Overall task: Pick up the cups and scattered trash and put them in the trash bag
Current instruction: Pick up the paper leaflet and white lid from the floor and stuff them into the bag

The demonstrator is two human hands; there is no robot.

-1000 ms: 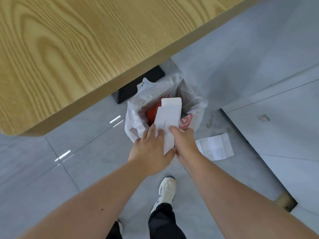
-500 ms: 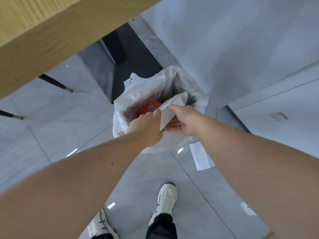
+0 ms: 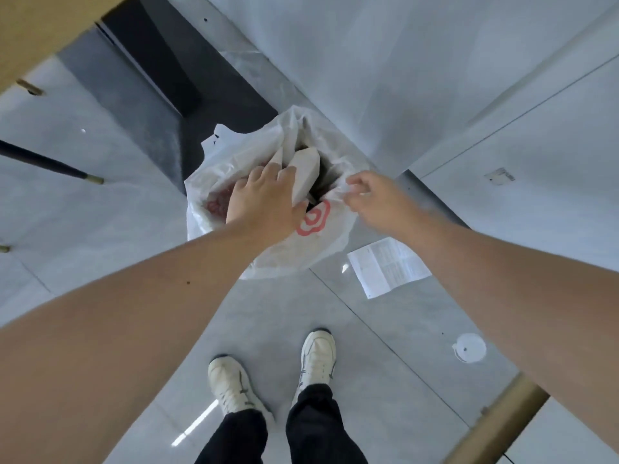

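Ok so vs half a sec ago: the white folded carton (image 3: 303,170) isn't pinched between both hands at the bag mouth anymore, it's partway down inside the trash bag (image 3: 294,252), sticking up at a tilt w/ the top end still poking out. Left hand (image 3: 264,204) is now flat on it, fingers spread fairly wide and laid along the carton, looks like pressing rather than gripping. Right hand (image 3: 375,199) has let go of the carton and slid over to the bag's right rim, fingers narrow and pinching the thin plastic there, tho it's a bit motion-blurred so can't tell exactly how much it has. Something red (image 3: 217,204) shows thru the bag on the left side. Bag sits on the grey tile floor (image 3: 385,380) just ahead of the person's white sneakers (image 3: 318,356). Printed paper sheet (image 3: 388,266) lies on the floor just right of the bag, and a round clear lid (image 3: 469,348) is further right, well apart, both still not picked up. Table edge (image 3: 40,35) top left.
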